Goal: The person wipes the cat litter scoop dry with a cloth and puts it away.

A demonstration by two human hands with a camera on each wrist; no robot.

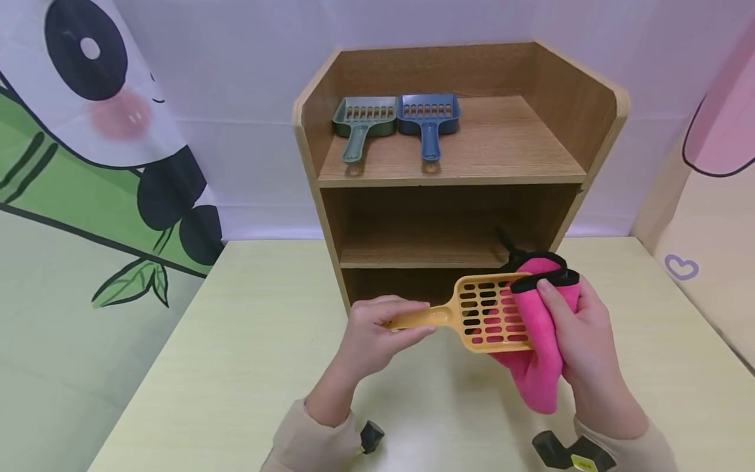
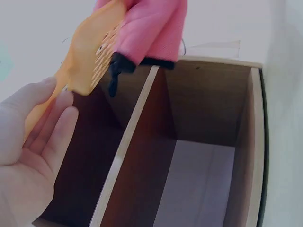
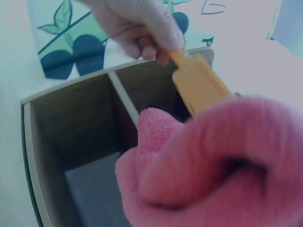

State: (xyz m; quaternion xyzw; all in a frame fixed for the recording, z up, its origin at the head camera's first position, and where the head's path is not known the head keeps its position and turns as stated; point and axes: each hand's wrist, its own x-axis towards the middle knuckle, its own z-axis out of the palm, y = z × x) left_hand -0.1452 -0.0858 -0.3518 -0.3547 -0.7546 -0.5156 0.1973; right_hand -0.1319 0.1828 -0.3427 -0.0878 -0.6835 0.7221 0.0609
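A yellow slotted litter scoop (image 1: 494,313) is held level in front of the wooden shelf, its handle to the left. My left hand (image 1: 377,331) grips that handle between thumb and fingers. Bunched in my right hand (image 1: 590,328) is a pink cloth (image 1: 539,347) with black edging, folded over the scoop's far end. The thumb presses on the cloth from the near side. In the left wrist view the cloth (image 2: 156,28) hangs around the scoop's tip (image 2: 94,47). Pink fabric (image 3: 213,165) hides most of the right hand in the right wrist view.
On the shelf unit's top board (image 1: 501,144) lie a grey-green scoop (image 1: 366,118) and a blue scoop (image 1: 429,118), side by side, handles forward. Lower compartments (image 1: 425,229) open below it. The unit stands on a pale table (image 1: 265,341), with a printed curtain (image 1: 248,98) behind.
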